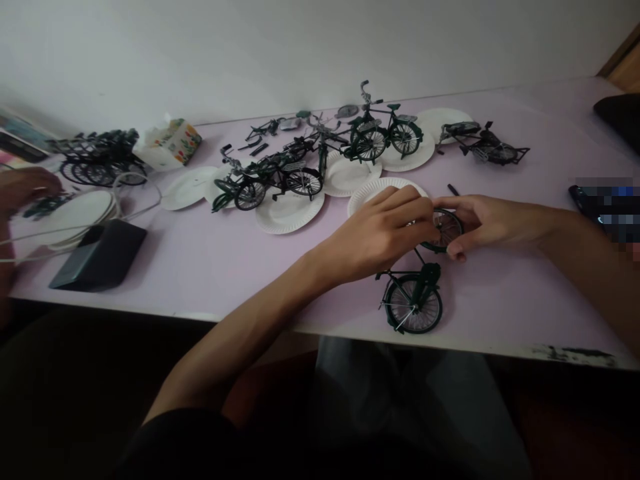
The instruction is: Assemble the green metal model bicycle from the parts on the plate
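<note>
A dark green model bicycle (414, 303) lies on its side near the table's front edge, rear wheel and saddle end toward me. My left hand (385, 230) is closed over its front end, the fingertips pinched at the front wheel (447, 230) and partly hiding it. From the other side my right hand (477, 223) has its fingers curled at that same wheel, with the thumb at the near rim and the forefinger at the far rim. Whatever small part the left fingertips press on is hidden. Just beyond the hands is a white paper plate (383, 187).
Several model bicycles (280, 180) stand or lie on paper plates across the back. A small black part (453, 190) lies beyond my right hand. To the left are a dark box-like stand (100, 257), cables, stacked plates (75, 220), a tissue box (173, 143) and another person's hand (30, 187).
</note>
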A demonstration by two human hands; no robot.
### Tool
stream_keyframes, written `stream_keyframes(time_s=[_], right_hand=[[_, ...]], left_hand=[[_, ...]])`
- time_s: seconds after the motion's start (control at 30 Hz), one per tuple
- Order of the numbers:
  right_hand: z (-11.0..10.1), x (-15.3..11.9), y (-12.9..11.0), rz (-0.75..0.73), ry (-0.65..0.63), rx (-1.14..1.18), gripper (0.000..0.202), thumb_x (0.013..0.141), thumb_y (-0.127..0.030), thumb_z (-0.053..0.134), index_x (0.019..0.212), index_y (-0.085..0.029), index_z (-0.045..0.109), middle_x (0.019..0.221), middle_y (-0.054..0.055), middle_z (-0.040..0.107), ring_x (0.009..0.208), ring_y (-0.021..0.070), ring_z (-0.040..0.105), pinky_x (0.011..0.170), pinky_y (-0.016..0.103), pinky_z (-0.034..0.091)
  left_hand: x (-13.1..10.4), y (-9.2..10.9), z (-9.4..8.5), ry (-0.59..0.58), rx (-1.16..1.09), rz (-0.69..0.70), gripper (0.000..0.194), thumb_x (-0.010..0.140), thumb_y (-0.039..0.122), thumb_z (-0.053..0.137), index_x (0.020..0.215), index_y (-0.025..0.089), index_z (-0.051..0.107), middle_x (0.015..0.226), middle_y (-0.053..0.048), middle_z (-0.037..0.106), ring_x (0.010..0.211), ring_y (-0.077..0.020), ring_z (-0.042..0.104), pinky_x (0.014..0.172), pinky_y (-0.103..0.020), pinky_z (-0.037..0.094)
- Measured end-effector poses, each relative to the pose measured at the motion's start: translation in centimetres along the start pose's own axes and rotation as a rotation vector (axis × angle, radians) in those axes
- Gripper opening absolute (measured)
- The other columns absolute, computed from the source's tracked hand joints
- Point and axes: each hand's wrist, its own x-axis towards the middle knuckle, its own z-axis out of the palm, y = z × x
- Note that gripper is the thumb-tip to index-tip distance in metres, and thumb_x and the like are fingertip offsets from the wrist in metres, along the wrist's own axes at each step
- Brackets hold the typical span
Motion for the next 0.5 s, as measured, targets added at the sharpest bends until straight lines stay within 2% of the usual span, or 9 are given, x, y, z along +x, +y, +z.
stream_keyframes(time_s=[0.13, 0.23, 0.37, 0.5], right_hand=[[0.1, 0.2, -0.1, -0.023, 0.028, -0.072, 0.09, 0.071, -0.039, 0.095, 0.155, -0.037, 0.062, 0.104, 0.0, 0.08, 0.093, 0.021, 0.077, 0.076, 0.027, 0.062], [-0.1, 0.4, 0.5, -0.061, 0.031, -0.095, 0.091, 0.071, -0.036, 0.095, 0.156, -0.038, 0.061, 0.115, 0.001, 0.08, 0.105, 0.0233, 0.077, 0.081, 0.028, 0.064], [-0.5, 0.4, 1.4, -0.087, 0.012, -0.069, 0.088, 0.075, -0.032, 0.094, 0.156, -0.041, 0.061, 0.113, 0.0, 0.08, 0.109, 0.0251, 0.077, 0.084, 0.029, 0.065], [-0.8, 0.4, 1.9, -0.085, 0.028, -0.047, 0.086, 0.075, -0.031, 0.095, 0.154, -0.043, 0.063, 0.123, -0.001, 0.08, 0.111, 0.0261, 0.077, 0.086, 0.029, 0.065]], left_hand=[[0.0, 0.1, 0.1, 0.011, 0.011, 0.002, 0.024, 0.113, 0.015, 0.045, 0.112, 0.017, 0.068, 0.118, -0.011, 0.075, 0.107, -0.0201, 0.063, 0.096, -0.037, 0.047], [0.0, 0.2, 0.1, -0.005, 0.013, 0.003, 0.024, 0.113, 0.016, 0.045, 0.114, 0.017, 0.068, 0.117, -0.011, 0.076, 0.107, -0.0206, 0.062, 0.096, -0.037, 0.047], [0.0, 0.2, 0.0, -0.015, 0.023, 0.029, 0.02, 0.112, 0.018, 0.048, 0.115, 0.017, 0.068, 0.117, -0.01, 0.076, 0.109, -0.0217, 0.062, 0.096, -0.037, 0.047], [0.0, 0.2, 0.0, -0.024, 0.059, 0.029, 0.02, 0.112, 0.017, 0.048, 0.11, 0.018, 0.068, 0.112, -0.009, 0.076, 0.107, -0.022, 0.061, 0.093, -0.037, 0.046]])
